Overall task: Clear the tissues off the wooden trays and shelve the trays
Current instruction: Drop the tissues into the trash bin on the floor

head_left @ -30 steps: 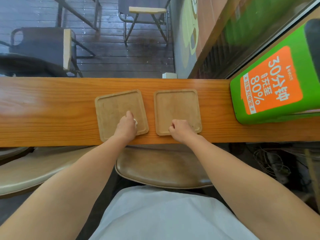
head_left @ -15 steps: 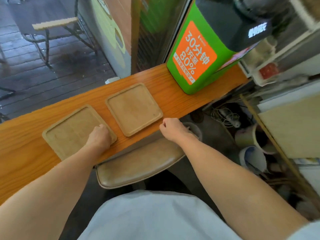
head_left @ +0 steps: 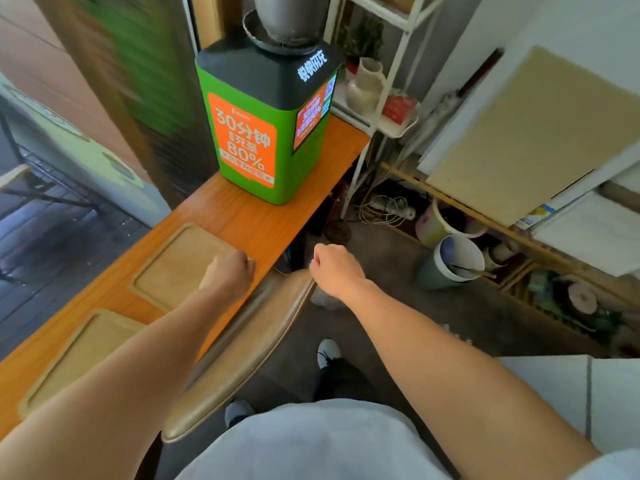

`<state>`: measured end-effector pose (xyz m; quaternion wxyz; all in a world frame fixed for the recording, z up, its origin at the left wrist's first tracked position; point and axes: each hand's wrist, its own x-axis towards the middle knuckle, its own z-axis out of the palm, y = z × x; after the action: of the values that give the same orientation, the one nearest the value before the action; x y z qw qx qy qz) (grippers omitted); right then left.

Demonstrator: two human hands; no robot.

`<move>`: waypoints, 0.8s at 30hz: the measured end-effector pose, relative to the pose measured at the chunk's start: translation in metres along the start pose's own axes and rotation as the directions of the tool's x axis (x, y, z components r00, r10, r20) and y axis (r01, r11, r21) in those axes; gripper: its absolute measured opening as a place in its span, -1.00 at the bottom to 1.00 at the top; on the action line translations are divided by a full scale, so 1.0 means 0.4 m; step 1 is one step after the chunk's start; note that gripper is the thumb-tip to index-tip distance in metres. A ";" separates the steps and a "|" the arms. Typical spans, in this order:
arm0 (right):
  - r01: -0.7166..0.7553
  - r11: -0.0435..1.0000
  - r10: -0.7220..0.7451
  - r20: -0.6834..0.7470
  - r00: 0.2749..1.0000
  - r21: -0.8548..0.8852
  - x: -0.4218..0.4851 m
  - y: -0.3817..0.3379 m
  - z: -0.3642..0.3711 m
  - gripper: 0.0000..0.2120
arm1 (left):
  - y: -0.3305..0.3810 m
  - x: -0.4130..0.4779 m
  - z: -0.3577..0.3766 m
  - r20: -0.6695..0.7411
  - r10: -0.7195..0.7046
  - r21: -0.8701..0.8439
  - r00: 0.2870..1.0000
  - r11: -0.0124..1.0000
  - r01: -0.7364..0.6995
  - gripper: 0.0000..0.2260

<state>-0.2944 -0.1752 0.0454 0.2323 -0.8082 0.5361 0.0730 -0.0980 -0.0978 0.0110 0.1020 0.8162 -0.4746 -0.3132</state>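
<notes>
Two square wooden trays lie on the orange wooden counter [head_left: 266, 223]; no tissue lies on either. My left hand [head_left: 227, 273] is a closed fist resting over the near right corner of the right tray [head_left: 176, 261]; the tissue it gripped earlier is hidden inside the fist. My left forearm crosses part of the left tray [head_left: 76, 355]. My right hand [head_left: 334, 268] is also a closed fist, off the counter's edge and above the floor, and nothing shows out of it.
A green and orange charging kiosk [head_left: 263, 140] stands on the counter beyond the trays. A brown stool [head_left: 256, 341] sits under the counter edge. Right of it are a white wire shelf [head_left: 391, 67], cables, a pale bucket [head_left: 453, 261] and low wooden racks on the floor.
The view has swung right. My left hand moved from the left tray to the right tray's corner. My right hand left the right tray and hangs past the counter's edge.
</notes>
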 end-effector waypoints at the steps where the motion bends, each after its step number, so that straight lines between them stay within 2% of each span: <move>1: -0.025 1.000 0.025 -0.012 1.000 0.006 0.005 0.040 -0.006 -0.83 | 0.053 0.018 0.010 0.012 0.040 0.025 0.999 0.999 -0.040 -0.63; 7: -0.146 0.988 0.147 -0.013 0.989 0.047 0.088 0.334 -0.050 -0.88 | 0.368 0.145 0.150 0.080 0.129 0.069 0.988 0.989 -0.134 -0.69; 11: -0.198 0.975 0.194 0.052 0.980 0.096 0.195 0.555 -0.034 -0.97 | 0.502 0.258 0.308 0.165 0.033 0.049 0.986 0.998 -0.042 -0.72; 15: -0.242 0.962 0.212 0.210 0.954 0.129 0.316 0.724 0.095 -0.79 | 0.516 0.374 0.538 0.270 -0.174 0.123 0.947 0.982 0.145 -0.74; 18: -0.270 0.949 0.209 0.313 0.926 0.165 0.428 0.810 0.235 -0.79 | 0.479 0.474 0.727 0.305 -0.321 0.063 0.897 0.946 0.317 -0.74; 21: -0.300 0.931 0.215 0.353 0.911 0.208 0.547 0.871 0.392 -0.79 | 0.421 0.586 0.905 0.324 -0.386 0.030 0.863 0.917 0.399 -0.80; 24: -0.263 0.938 0.166 0.376 0.911 0.223 0.662 0.910 0.549 -0.72 | 0.367 0.716 1.048 0.303 -0.419 -0.045 0.856 0.891 0.452 -0.83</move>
<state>-0.4837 -0.4115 -0.3536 0.4225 -0.6784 0.5771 0.1681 -0.3558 -0.3607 -0.3679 0.0057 0.8413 -0.2684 -0.4691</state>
